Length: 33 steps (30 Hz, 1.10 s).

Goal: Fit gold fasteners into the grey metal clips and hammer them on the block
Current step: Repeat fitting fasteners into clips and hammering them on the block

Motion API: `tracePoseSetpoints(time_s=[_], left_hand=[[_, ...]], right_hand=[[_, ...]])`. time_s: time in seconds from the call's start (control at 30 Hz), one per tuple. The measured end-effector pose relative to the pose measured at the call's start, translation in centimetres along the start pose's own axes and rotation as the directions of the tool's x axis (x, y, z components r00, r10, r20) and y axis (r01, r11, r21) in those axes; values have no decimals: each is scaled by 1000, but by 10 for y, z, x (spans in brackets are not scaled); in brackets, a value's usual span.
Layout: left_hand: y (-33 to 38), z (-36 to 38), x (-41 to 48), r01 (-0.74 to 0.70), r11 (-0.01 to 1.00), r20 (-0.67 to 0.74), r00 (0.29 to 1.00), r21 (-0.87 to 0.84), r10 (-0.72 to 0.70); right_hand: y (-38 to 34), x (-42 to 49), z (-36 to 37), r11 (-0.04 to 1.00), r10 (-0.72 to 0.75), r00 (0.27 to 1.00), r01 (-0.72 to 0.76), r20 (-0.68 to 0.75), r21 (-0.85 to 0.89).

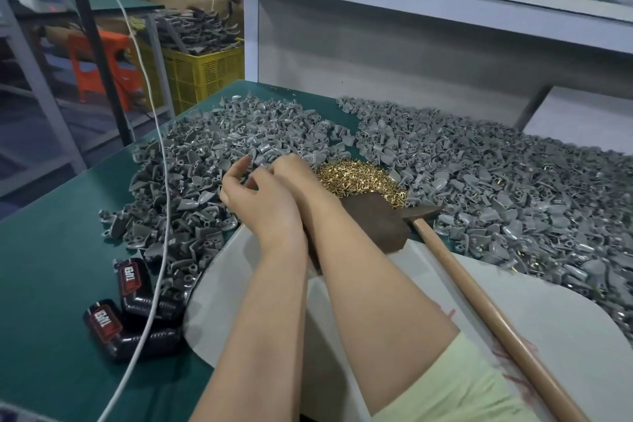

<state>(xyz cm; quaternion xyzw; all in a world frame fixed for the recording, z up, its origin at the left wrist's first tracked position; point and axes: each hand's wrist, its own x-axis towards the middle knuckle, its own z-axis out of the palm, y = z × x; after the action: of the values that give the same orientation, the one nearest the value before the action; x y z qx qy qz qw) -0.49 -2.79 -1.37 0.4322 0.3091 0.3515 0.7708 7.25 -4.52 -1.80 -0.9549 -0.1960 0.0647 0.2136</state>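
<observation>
Grey metal clips lie in two big heaps, a left heap [191, 161] and a right heap [496, 188], on the green table [51, 250]. Between the heaps sits a mound of gold fasteners [359, 180]. A dark brown block [373, 221] lies in front of the mound, and a hammer [479, 301] with a wooden handle rests beside it, untouched. My left hand [255, 197] hovers over the left heap with curled fingers and seems to pinch a grey clip. My right hand [291, 169] reaches across behind it; its fingertips are hidden.
A white cable [161, 216] trails across the left heap. Two black cases marked TAPER [130, 305] lie at the near left. A white sheet [565, 329] covers the table's front. A shelf wall stands behind, with a yellow crate [202, 75] beyond the table's left edge.
</observation>
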Motion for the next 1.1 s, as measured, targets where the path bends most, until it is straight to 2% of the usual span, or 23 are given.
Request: tracePoseSetpoints(time_s=[0.1,0.17,0.27,0.33,0.4,0.47,0.57,0.67,0.77,0.83,0.9,0.97,1.03,1.1], left_hand=[[0,0,-1,-2,1000,-2,1000,-1,2],[0,1,-2,8,1000,28,1000,6,-8],[-1,2,-8,-38,998,169,985,56,28],[-1,3,-12,-112,988,287,955,105,78],[-2,4,-16,-181,967,413,906,180,93],[-2,6,-20,-234,944,535,841,233,77],[-3,7,-24,-258,936,627,777,238,55],[-2,6,-27,-206,957,648,761,206,24],[-1,7,-31,-200,953,644,765,226,8],[2,6,-30,-242,944,594,802,222,66],[12,3,-27,-277,947,493,854,160,167],[23,-1,-19,-277,959,357,903,54,241],[31,-4,-11,-259,964,255,930,-55,265],[33,-5,-9,-222,970,214,947,-101,239]], right_hand=[[3,-13,-16,984,32,981,3,-191,180],[13,-25,-33,923,120,949,2,-292,386],[31,-46,-53,688,217,949,18,-229,726],[39,-60,-59,559,200,961,48,-191,828],[46,-74,-62,509,145,973,81,-177,857],[50,-85,-63,557,98,973,119,-207,822],[54,-97,-64,757,43,926,214,-374,617],[56,-104,-65,817,-2,901,251,-434,519],[61,-106,-65,821,26,898,231,-439,522],[62,-105,-64,810,81,899,192,-430,555],[60,-106,-63,852,99,918,121,-384,510],[54,-109,-61,927,15,963,88,-270,364],[44,-112,-55,972,-86,985,117,-151,203],[37,-109,-50,987,-115,984,129,-138,92]])
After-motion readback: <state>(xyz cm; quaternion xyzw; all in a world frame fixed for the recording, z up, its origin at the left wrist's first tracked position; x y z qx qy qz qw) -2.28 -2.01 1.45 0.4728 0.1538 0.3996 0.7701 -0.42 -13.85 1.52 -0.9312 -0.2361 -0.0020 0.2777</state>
